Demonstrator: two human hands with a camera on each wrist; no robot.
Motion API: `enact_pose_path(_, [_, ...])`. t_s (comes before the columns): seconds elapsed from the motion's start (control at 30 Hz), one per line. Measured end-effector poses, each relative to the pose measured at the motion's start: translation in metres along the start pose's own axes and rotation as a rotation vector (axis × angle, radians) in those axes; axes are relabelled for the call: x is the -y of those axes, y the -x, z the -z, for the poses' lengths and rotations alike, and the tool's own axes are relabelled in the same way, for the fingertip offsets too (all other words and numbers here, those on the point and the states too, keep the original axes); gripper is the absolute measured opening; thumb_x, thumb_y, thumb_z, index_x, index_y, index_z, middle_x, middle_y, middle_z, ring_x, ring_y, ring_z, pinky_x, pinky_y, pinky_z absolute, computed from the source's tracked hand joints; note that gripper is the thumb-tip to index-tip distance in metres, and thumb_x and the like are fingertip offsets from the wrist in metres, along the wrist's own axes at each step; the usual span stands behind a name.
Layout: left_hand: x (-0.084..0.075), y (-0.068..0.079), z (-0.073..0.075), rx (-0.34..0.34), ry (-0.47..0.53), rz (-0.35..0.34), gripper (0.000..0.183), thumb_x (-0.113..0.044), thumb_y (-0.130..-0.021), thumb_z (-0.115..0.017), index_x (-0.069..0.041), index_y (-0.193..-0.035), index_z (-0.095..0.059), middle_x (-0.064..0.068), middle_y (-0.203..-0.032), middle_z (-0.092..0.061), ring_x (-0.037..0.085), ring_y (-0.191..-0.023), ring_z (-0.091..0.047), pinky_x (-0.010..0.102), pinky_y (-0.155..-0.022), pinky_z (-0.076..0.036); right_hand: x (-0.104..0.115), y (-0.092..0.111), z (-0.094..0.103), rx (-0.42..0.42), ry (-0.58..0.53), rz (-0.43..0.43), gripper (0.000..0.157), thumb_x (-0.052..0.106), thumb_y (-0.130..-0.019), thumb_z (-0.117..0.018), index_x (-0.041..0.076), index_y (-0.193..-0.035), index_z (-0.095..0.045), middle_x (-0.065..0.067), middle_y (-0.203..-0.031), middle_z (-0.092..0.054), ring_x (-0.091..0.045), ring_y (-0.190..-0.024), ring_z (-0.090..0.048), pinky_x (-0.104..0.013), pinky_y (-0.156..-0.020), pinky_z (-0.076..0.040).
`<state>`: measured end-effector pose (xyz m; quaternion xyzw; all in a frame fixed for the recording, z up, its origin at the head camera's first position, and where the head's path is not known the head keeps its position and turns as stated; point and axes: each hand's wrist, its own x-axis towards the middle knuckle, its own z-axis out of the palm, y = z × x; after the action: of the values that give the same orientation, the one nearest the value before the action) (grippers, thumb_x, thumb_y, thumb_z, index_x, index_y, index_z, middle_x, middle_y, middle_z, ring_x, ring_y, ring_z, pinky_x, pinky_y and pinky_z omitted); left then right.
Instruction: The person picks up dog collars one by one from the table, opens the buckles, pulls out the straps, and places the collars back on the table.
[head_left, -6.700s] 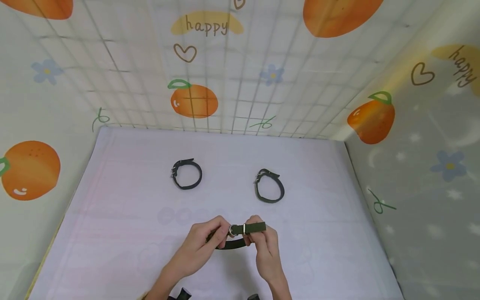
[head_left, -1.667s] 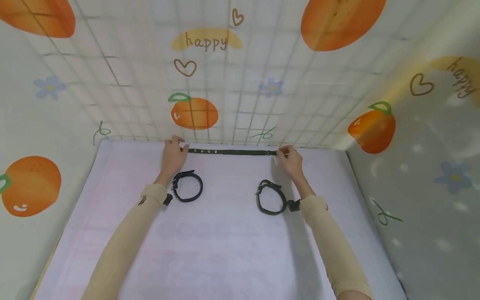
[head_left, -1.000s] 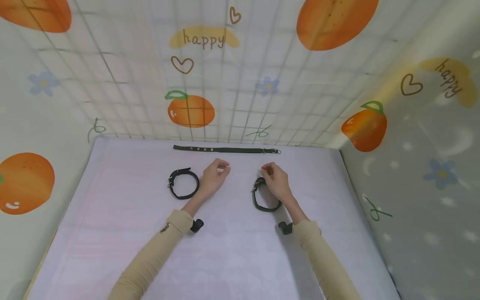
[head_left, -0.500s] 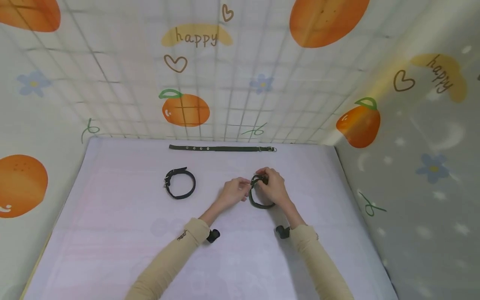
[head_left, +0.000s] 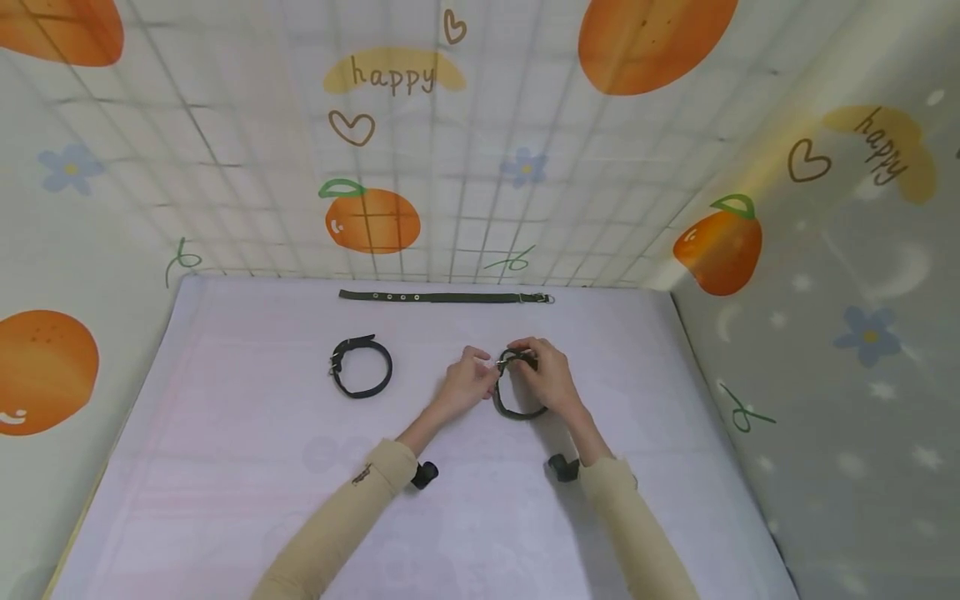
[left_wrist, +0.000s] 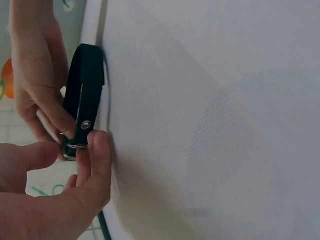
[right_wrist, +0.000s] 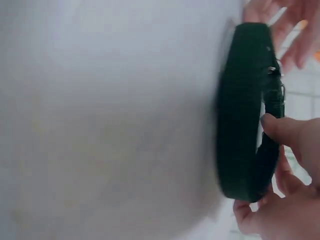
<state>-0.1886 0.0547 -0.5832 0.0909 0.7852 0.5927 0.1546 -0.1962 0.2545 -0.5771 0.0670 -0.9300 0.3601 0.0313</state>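
Note:
A dark green pet collar [head_left: 519, 414], buckled into a loop, stands on edge between both hands in the head view. My right hand [head_left: 553, 377] pinches its strap on the far right side, thumb inside the loop. My left hand [head_left: 467, 385] has its fingertips at the metal buckle end; in the left wrist view its fingers [left_wrist: 101, 145] lie on either side of that end, beside an eyelet [left_wrist: 86, 125]. The right wrist view shows the wide strap [right_wrist: 239, 115] close up. Part of the loop is hidden behind the right hand.
Another green collar [head_left: 472, 297] lies straight along the table's far edge, eyelets at its left. A black looped collar [head_left: 391, 367] sits to the left. A patterned curtain [head_left: 480, 200] rises behind the white table [head_left: 262, 492].
The green collar once held in both hands was stretched out along the far edge and let go. Both hands then came to the right-hand looped collar and took hold of it.

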Motion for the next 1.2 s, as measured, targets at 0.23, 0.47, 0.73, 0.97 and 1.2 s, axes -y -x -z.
enact_pose_path(0.23, [-0.01,0.028,0.014,-0.054,-0.122,-0.102,0.031,-0.028,-0.109,-0.064,-0.007,-0.132,-0.068,0.018,-0.116,-0.077,0.026,-0.093,-0.078,0.026,-0.073,-0.059,0.041,0.031,0.005,-0.084,-0.099,0.101,0.027,0.004,-0.099,-0.078,0.013,-0.123,-0.075,-0.011,-0.123,-0.07,-0.033,-0.114,-0.072,-0.048,-0.094,-0.066])
enact_pose_path(0.47, [-0.026,0.073,0.027,-0.12,-0.121,-0.223,0.03,-0.037,-0.109,-0.065,-0.016,-0.131,-0.071,0.008,-0.123,-0.074,0.021,-0.096,-0.075,0.029,-0.082,-0.062,0.086,0.075,0.01,-0.174,-0.344,0.182,0.028,-0.002,-0.096,-0.079,0.011,-0.12,-0.074,-0.009,-0.122,-0.069,-0.019,-0.114,-0.072,-0.025,-0.101,-0.062])
enact_pose_path(0.73, [-0.044,0.115,0.037,-0.109,-0.13,-0.407,0.024,-0.032,-0.109,-0.067,-0.024,-0.131,-0.073,-0.005,-0.122,-0.078,0.011,-0.095,-0.071,0.026,-0.085,-0.062,0.119,0.115,0.022,-0.218,-0.478,0.287,0.035,-0.014,-0.089,-0.079,0.005,-0.117,-0.073,-0.013,-0.117,-0.068,-0.005,-0.108,-0.07,-0.018,-0.095,-0.061])
enact_pose_path(0.97, [-0.051,0.151,0.041,-0.118,-0.14,-0.538,0.02,-0.022,-0.106,-0.071,-0.024,-0.126,-0.072,-0.006,-0.116,-0.077,0.009,-0.096,-0.07,0.025,-0.084,-0.062,0.144,0.147,0.032,-0.226,-0.526,0.311,0.04,-0.018,-0.084,-0.082,0.005,-0.116,-0.074,-0.013,-0.118,-0.065,-0.008,-0.105,-0.07,-0.018,-0.091,-0.062])
enact_pose_path(1.2, [-0.054,0.18,0.041,-0.21,-0.107,-0.608,0.025,-0.01,-0.103,-0.072,-0.022,-0.125,-0.07,-0.005,-0.114,-0.075,0.009,-0.101,-0.068,0.026,-0.085,-0.061,0.158,0.165,0.036,-0.184,-0.496,0.293,0.042,-0.009,-0.086,-0.085,0.007,-0.123,-0.072,-0.01,-0.112,-0.07,-0.007,-0.093,-0.071,-0.017,-0.072,-0.061])
